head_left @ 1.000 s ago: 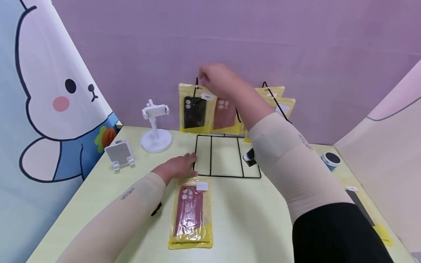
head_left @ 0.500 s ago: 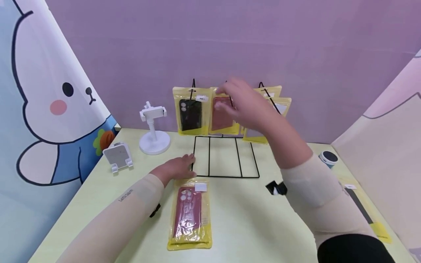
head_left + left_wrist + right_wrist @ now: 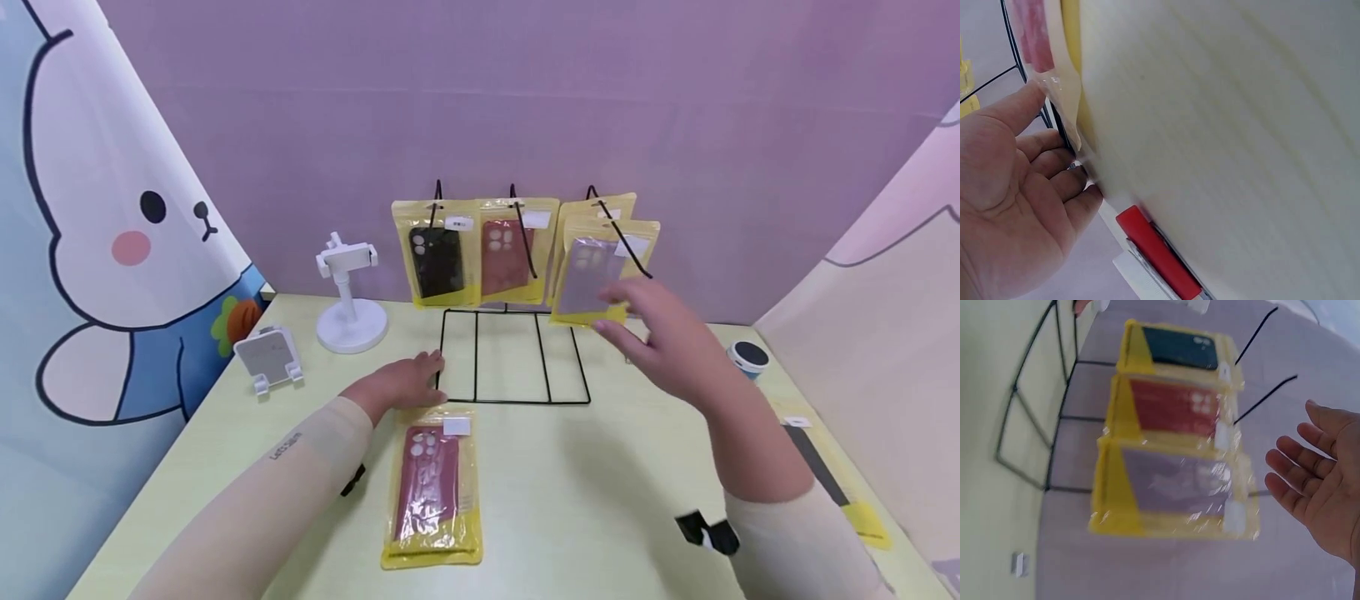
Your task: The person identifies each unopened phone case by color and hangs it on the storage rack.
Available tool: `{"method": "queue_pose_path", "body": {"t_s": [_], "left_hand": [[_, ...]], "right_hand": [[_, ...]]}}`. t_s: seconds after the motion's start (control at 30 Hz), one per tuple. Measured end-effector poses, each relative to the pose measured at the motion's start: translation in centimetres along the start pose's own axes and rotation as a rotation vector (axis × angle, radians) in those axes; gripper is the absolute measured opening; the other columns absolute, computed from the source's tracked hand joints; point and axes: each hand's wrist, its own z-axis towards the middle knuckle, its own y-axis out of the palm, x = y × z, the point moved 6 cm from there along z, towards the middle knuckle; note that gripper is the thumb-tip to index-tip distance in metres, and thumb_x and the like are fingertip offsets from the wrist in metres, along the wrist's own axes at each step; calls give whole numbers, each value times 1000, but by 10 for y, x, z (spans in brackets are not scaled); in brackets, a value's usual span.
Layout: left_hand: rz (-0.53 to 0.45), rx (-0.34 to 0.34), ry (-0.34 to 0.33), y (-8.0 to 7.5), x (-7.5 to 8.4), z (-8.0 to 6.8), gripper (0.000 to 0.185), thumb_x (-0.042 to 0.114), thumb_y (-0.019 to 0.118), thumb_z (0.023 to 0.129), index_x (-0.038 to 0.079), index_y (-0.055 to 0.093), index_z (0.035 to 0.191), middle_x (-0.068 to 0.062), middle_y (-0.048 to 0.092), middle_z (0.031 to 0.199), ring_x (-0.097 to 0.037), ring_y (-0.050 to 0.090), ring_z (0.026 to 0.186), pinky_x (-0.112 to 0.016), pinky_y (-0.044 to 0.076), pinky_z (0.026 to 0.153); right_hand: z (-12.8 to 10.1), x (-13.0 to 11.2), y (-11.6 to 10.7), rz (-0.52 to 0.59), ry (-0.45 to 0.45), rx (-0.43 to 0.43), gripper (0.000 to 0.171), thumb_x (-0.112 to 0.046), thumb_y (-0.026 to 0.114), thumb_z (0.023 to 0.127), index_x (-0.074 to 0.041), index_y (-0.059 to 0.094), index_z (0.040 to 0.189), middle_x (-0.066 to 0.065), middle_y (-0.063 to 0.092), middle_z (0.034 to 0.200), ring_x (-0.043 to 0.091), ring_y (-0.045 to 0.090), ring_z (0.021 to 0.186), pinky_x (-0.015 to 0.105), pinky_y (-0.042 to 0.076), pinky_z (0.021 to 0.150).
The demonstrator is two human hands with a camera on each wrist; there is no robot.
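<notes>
A black wire display rack (image 3: 476, 367) stands toward the back of the table. From its hooks hang yellow-edged clear packets: a black phone case (image 3: 438, 262), a dull red phone case (image 3: 506, 258), and a lilac phone case (image 3: 588, 275) in front of another packet. My right hand (image 3: 667, 333) is held up beside the lilac case's packet, fingers loosely spread, nothing in them. My left hand (image 3: 401, 383) rests at the rack's front left corner, fingertips touching its side bar. Just in front lies a packet with a raspberry-coloured phone case (image 3: 427, 487), flat on the table.
A white phone stand (image 3: 352, 325) and a small folding holder (image 3: 270, 358) stand at the left. To the right are a round tub (image 3: 748, 358) and another packet (image 3: 862, 517). A red pen-like object (image 3: 1157, 250) shows in the left wrist view.
My right hand has moved from the hooks rightward and down, away from the dull red case, which hangs on the middle hook. The left hand keeps its place at the rack.
</notes>
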Motion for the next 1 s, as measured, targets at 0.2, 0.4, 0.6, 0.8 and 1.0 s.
{"method": "queue_pose_path", "body": {"t_s": [0.2, 0.4, 0.6, 0.8, 1.0], "left_hand": [[-7, 5, 30, -1, 0, -1, 79, 46, 58, 96, 12, 20, 158, -13, 11, 165, -33, 13, 151, -49, 19, 122], [-15, 4, 37, -1, -1, -2, 78, 45, 57, 97, 11, 20, 157, -12, 9, 165, -34, 12, 151, -49, 18, 123], [-19, -1, 37, 0, -2, -2, 78, 46, 57, 97, 11, 21, 157, -12, 10, 165, -33, 12, 151, -49, 18, 123], [-25, -1, 20, 0, -2, -2, 78, 45, 58, 97, 12, 22, 157, -12, 11, 165, -34, 13, 151, -50, 18, 122], [-31, -1, 18, 1, -3, -1, 78, 46, 58, 97, 13, 22, 157, -11, 10, 165, -33, 13, 151, -50, 18, 122]], "right_hand": [[-56, 29, -8, -48, 93, 53, 22, -22, 63, 97, -16, 63, 118, -2, 66, 111, 18, 63, 99, 37, 54, 74], [-101, 82, -20, -84, 242, 32, 24, -25, 63, 97, -16, 63, 119, 2, 68, 110, 1, 59, 87, 25, 50, 65], [-151, 155, -29, -145, 473, -85, 43, -36, 55, 100, -2, 55, 126, 23, 62, 118, 38, 63, 96, 42, 53, 72], [-189, 217, -33, -194, 668, -207, 68, -48, 44, 102, 14, 41, 132, 39, 50, 121, 54, 53, 103, 61, 46, 73], [-211, 266, -26, -192, 789, -333, 84, -55, 36, 102, 24, 30, 130, 49, 41, 120, 63, 46, 103, 67, 44, 78]]}}
